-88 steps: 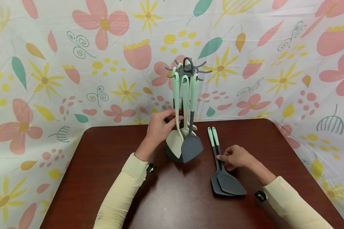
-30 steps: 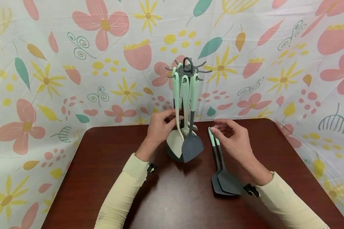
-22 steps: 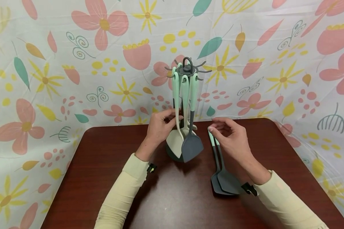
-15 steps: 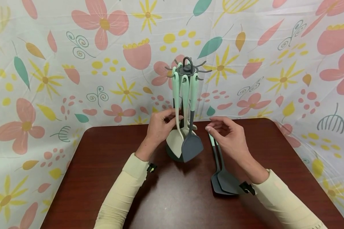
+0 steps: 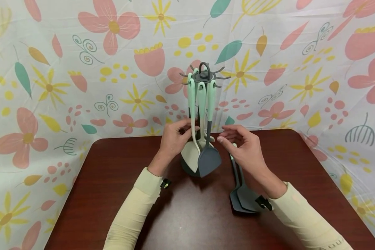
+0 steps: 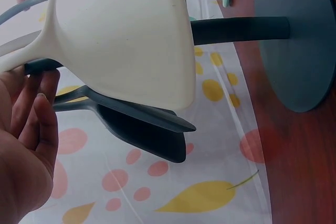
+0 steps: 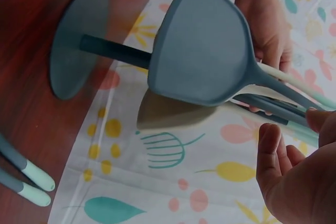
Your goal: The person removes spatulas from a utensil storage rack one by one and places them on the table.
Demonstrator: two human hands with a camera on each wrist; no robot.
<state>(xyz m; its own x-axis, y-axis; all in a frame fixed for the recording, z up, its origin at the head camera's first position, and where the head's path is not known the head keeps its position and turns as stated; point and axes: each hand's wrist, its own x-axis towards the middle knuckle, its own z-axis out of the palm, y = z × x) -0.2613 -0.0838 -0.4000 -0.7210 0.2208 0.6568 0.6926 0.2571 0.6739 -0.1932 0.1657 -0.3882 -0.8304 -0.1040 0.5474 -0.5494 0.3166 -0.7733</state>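
Note:
A dark utensil stand (image 5: 204, 77) holds several hanging utensils with mint handles, among them a cream turner (image 5: 190, 156) and a grey turner (image 5: 210, 161). My left hand (image 5: 174, 139) reaches behind the cream turner's neck; in the left wrist view its fingers (image 6: 44, 111) curl round the dark pole. My right hand (image 5: 247, 149) hovers right of the stand with fingers loosely bent and nothing held; in the right wrist view the hand (image 7: 299, 177) is beside the hanging handles. Two grey turners (image 5: 247, 199) lie overlapping on the table, handles partly hidden by that hand.
The stand's round base (image 6: 299, 51) rests on the reddish-brown table (image 5: 112, 194). Behind the table's back edge hangs a white cloth (image 5: 162, 114) with printed flowers and leaves. Unused hooks stick out at the stand's upper right.
My right hand has left the necks of the lying turners, passed over their handle ends and moved left, closer to the stand. My left hand, the stand and the lying turners look unmoved.

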